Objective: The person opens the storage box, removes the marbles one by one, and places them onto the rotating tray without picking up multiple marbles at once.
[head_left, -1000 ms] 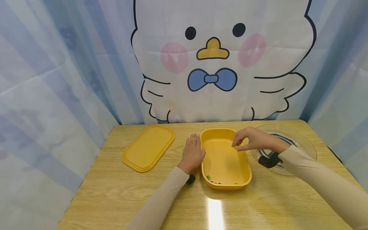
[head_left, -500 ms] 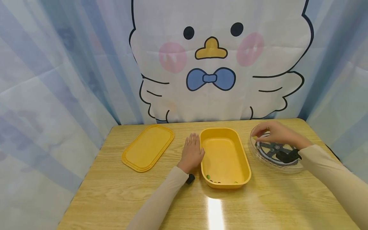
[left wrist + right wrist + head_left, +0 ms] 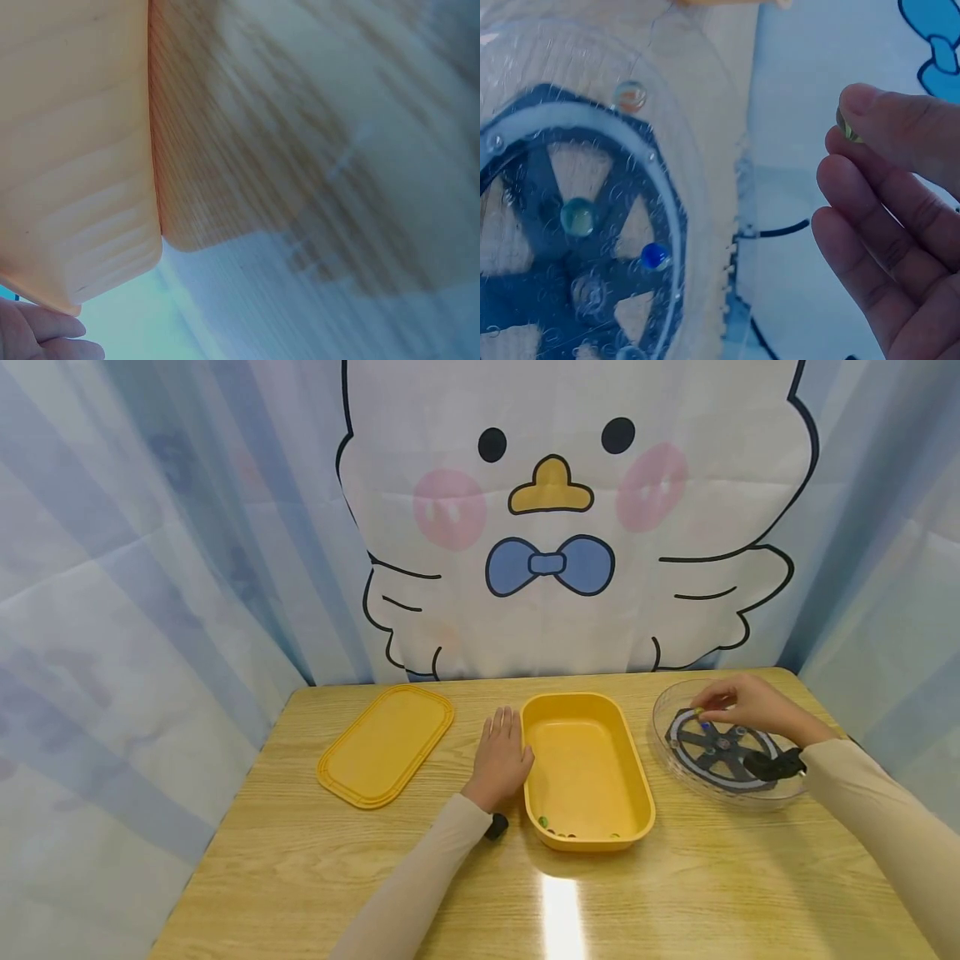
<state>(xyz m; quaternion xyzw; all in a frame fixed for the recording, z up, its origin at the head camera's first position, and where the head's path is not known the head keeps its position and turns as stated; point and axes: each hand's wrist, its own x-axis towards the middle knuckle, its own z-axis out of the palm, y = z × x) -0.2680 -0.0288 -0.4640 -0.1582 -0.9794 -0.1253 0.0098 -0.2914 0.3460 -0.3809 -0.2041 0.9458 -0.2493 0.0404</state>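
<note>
My right hand (image 3: 738,703) pinches a yellow-green glass marble (image 3: 845,126) between thumb and index finger, over the far-left part of a clear dish (image 3: 662,743). In that dish, the right wrist view shows a blue marble (image 3: 655,256), a green marble (image 3: 578,217) and an orange-streaked marble (image 3: 630,96). A dark spoked wheel shape (image 3: 693,739) shows through its clear surface. My left hand (image 3: 501,760) rests with straight fingers along the left side of a yellow tub (image 3: 588,768). Several small marbles (image 3: 543,822) lie at the tub's near end.
A yellow lid (image 3: 386,746) lies flat on the wooden table (image 3: 300,877), left of my left hand. Behind the table's far edge hangs a curtain (image 3: 555,635) printed with a white cartoon bird.
My right hand has moved right, from over the yellow tub to over the clear dish, carrying the marble. The left hand has stayed at the tub's side.
</note>
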